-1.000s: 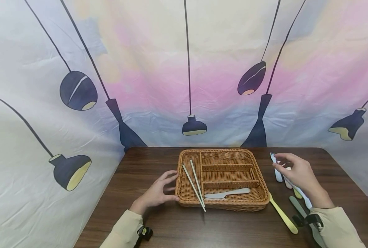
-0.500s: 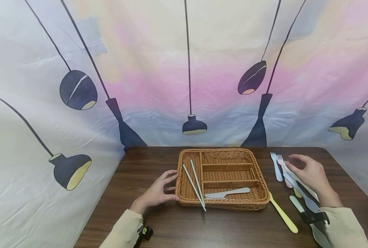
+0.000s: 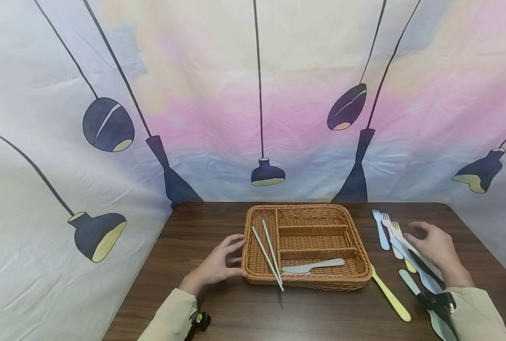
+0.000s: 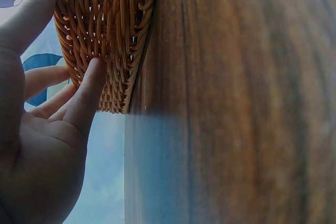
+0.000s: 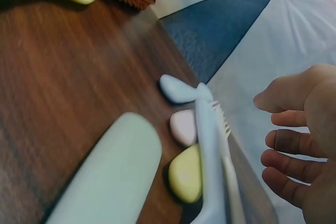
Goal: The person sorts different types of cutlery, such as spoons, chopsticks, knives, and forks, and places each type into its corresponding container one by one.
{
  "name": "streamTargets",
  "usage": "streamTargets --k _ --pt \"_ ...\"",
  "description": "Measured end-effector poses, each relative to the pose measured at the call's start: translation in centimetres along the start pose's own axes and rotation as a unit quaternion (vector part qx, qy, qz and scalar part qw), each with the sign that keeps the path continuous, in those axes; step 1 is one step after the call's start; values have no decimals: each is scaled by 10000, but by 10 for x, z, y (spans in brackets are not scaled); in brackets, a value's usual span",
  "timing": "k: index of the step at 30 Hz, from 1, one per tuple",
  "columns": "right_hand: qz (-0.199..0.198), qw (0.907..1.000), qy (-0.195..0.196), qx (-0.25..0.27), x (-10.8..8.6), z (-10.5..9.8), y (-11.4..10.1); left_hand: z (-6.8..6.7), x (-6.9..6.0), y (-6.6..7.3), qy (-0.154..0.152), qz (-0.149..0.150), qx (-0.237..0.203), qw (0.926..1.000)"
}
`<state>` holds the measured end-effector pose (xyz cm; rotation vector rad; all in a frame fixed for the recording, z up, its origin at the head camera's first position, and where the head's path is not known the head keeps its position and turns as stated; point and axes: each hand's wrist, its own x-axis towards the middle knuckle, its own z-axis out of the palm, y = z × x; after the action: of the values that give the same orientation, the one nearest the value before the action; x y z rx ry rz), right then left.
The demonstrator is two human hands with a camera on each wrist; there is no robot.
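Note:
In the head view my left hand (image 3: 216, 263) rests against the left side of a wicker basket (image 3: 323, 284), its thumb and fingers spread; the left wrist view shows fingertips on the woven wall (image 4: 118, 40). My right hand (image 3: 436, 248), holding nothing, hovers with bent fingers over cutlery at the right. Beneath or beside it lie a blue fork (image 3: 381, 232), a pink fork (image 3: 386, 221), a yellow fork (image 3: 395, 228), a blue spoon (image 3: 429, 283) and a whitish utensil (image 3: 423, 261), partly hidden by the hand. Nearer sits a green spoon (image 3: 408, 282), partly covered by the wrist strap.
Two pale chopsticks (image 3: 263, 253) lie in the basket's left compartment, crossing its front rim. A pale knife (image 3: 314, 266) lies in the front compartment. One yellow utensil (image 3: 391, 296) lies at the basket's right front corner. Behind the wooden table (image 3: 312, 315) hangs a printed cloth (image 3: 219, 118).
My right hand has moved to the right and slightly toward me, uncovering the pink and yellow forks. The left hand and the basket stay in place.

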<state>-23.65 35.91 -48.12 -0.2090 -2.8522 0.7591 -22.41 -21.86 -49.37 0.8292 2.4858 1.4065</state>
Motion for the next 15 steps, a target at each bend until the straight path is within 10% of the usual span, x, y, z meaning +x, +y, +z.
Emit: streamTargets --k 15 --pt "528 9950 -835 -111 1 5 18 0 0 0 23 18 -17 10000"
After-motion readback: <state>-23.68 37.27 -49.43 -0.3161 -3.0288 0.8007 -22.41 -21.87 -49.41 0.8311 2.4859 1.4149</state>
